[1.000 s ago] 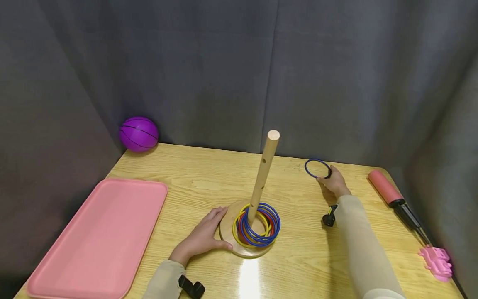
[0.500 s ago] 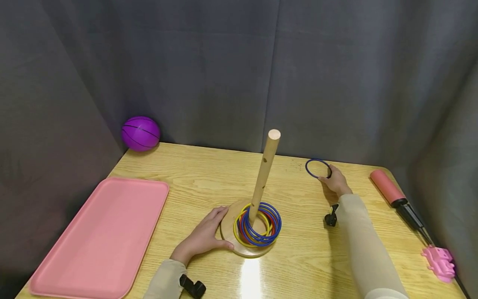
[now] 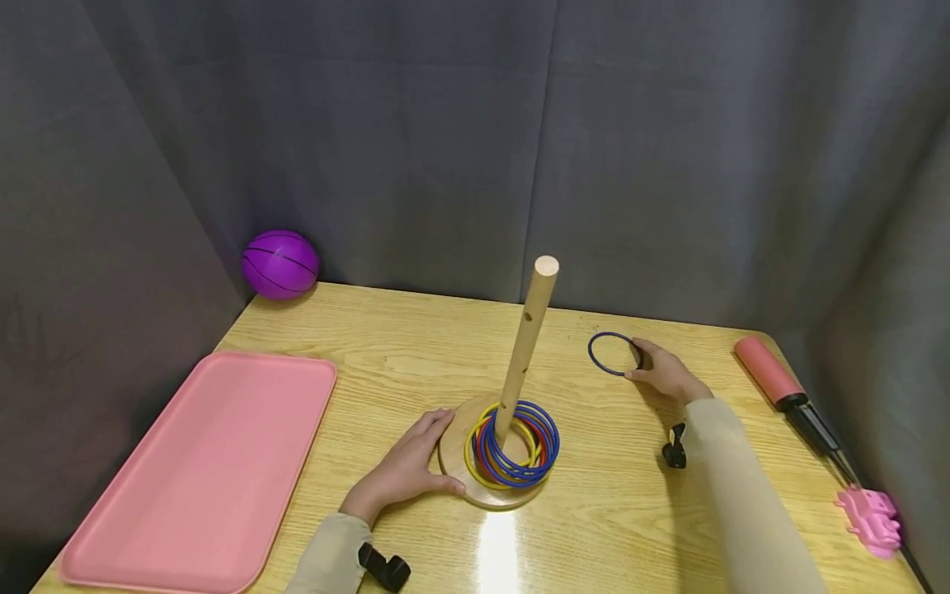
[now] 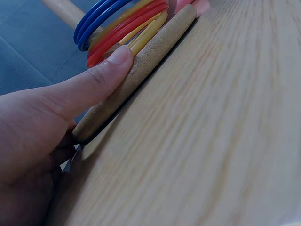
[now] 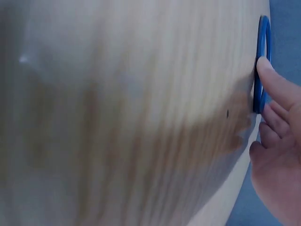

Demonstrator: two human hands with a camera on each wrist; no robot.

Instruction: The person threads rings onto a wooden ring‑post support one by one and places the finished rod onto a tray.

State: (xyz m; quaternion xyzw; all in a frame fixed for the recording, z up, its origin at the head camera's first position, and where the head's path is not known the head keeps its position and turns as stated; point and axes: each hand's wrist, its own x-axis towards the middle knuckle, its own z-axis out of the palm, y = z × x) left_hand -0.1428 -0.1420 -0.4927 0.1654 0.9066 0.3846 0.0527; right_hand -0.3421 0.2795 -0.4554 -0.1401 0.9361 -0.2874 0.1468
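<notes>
In the head view a wooden ring toss stand (image 3: 454, 462) stands mid-table, its post (image 3: 522, 351) leaning slightly right in the picture. Several blue, yellow and red rings (image 3: 545, 437) lie stacked around the post's foot. My left hand (image 3: 404, 466) holds the round base by its left edge; the left wrist view shows the thumb against the rim, just below the rings. Farther back on the right, my right hand (image 3: 668, 373) pinches a single blue ring (image 3: 591, 355) by its right side. In the right wrist view that blue ring (image 5: 259, 42) appears nearly edge-on beside the thumb.
A pink tray (image 3: 185, 470) lies on the left of the wooden table. At the back left corner sits a purple ball (image 3: 279, 264). A red-and-black hand pump (image 3: 768, 371) and a pink toy (image 3: 870, 521) lie along the right edge. Grey curtains surround the table.
My right hand has drawn the blue ring toward me and slightly left, away from the table's back edge. The left hand stays on the base.
</notes>
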